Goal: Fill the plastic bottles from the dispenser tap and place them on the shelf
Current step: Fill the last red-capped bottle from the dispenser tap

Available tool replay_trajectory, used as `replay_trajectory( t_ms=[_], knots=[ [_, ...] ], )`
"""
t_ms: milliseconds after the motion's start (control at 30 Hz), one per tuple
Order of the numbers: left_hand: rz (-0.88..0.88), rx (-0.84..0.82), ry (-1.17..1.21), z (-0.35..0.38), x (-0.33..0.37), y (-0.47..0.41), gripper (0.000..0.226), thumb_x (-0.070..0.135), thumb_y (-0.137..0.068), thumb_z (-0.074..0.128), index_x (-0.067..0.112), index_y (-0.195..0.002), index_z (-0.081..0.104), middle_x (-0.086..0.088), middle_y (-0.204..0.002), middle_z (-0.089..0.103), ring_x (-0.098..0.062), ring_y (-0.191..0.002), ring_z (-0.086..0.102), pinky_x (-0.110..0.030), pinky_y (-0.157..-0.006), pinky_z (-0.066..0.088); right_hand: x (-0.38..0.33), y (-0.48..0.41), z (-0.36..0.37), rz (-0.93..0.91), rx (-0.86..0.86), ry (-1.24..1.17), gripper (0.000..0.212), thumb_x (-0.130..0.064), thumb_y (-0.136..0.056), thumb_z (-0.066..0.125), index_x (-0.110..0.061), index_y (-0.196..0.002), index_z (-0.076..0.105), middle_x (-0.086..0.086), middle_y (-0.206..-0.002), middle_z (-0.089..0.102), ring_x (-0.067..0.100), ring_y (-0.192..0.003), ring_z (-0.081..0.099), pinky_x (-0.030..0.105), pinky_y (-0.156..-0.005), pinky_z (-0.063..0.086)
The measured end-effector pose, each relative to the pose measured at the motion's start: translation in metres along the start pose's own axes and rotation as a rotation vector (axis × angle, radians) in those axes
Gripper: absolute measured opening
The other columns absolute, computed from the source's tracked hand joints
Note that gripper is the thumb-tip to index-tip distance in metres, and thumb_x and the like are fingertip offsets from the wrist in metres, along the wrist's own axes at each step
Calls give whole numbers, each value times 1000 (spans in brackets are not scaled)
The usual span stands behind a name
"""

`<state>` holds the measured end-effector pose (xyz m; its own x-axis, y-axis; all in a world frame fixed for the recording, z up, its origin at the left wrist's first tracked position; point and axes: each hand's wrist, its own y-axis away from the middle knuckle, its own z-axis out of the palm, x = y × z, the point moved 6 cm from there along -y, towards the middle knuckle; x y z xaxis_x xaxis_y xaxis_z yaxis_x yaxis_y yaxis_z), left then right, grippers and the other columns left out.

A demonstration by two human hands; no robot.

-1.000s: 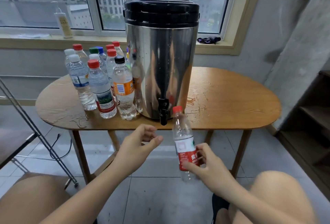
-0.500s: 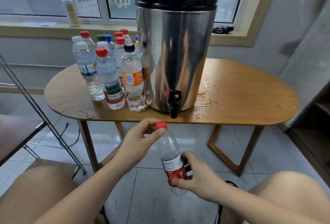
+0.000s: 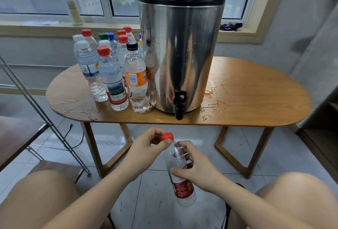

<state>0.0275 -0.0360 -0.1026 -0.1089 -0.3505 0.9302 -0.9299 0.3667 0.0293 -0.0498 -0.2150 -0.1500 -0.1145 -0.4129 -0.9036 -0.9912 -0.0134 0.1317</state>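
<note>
Bottle [image 3: 183, 188] in both hands, cap [image 3: 167, 136] pinched, short of the tap [image 3: 179, 104]

Far left, a slanting metal rack [image 3: 42, 115] runs down to the tiled floor. Behind it a pump bottle [image 3: 72, 5] stands on the sill [image 3: 36, 27]. On the left half of the table [image 3: 256, 97] a cluster [image 3: 111, 75] of clear, capped bottles stands upright and packed close, the nearest just beside the dispenser [image 3: 181, 46]. Their caps are red, white, green, blue and one black.

Below the table's front edge, between the person's bare knees, the left hand [image 3: 144, 148] comes in from the left with thumb and fingers closed on the red cap. The bottle under that cap is clear with a red label and leans, cap up and to the left, base down to the right. It is in the air, touching neither table nor floor, lower than the tap and slightly left of it, well apart from the spout. How much water it holds cannot be told.

The dispenser, steel with a black lid, stands mid-table, its black tap hanging over the front edge.

The right hand [image 3: 197, 168] is wrapped round the bottle's middle, thumb across the near side just above the label, fingers behind. Right of the dispenser, water [image 3: 212, 99] is splashed on the wood. A dark bundle [image 3: 231, 26] lies on the sill, and a dark wooden shelf [image 3: 327, 137] shows at the right edge.
</note>
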Motion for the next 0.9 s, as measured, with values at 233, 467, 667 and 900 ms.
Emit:
replay_trajectory(
  t_ms=[233,467,667,900],
  knots=[
    [73,-137,-22,-12,11,-4,28,30,-103,74,46,-126,77,21,-119,76,0,-118,67,-32,-103,54,3,-1,-3,-37,18,36,68,-48,-75,92,-52,-131,55,-15,-122,65,11,-111,69,33,-96,61],
    [133,-220,-188,-15,8,-13,25,18,-104,73,37,-120,74,17,-111,77,-6,-105,75,-17,-89,55,-1,1,-11,-111,106,259,75,-59,-74,91,-53,-138,53,-28,-119,63,-5,-114,59,18,-95,51],
    [153,-58,-385,-8,6,-23,3,34,-104,71,37,-103,71,16,-99,74,5,-94,66,-14,-78,50,0,-3,-16,-169,211,400,82,-64,-74,83,-50,-147,50,-28,-126,56,0,-120,55,27,-100,53],
    [165,-10,-677,-11,-1,-26,62,84,-92,39,30,-78,67,8,-75,64,-9,-70,60,-30,-60,42,-1,-3,-13,-226,225,565,82,-61,-77,83,-44,-150,50,-25,-133,54,5,-124,54,34,-100,52]
  ],
)
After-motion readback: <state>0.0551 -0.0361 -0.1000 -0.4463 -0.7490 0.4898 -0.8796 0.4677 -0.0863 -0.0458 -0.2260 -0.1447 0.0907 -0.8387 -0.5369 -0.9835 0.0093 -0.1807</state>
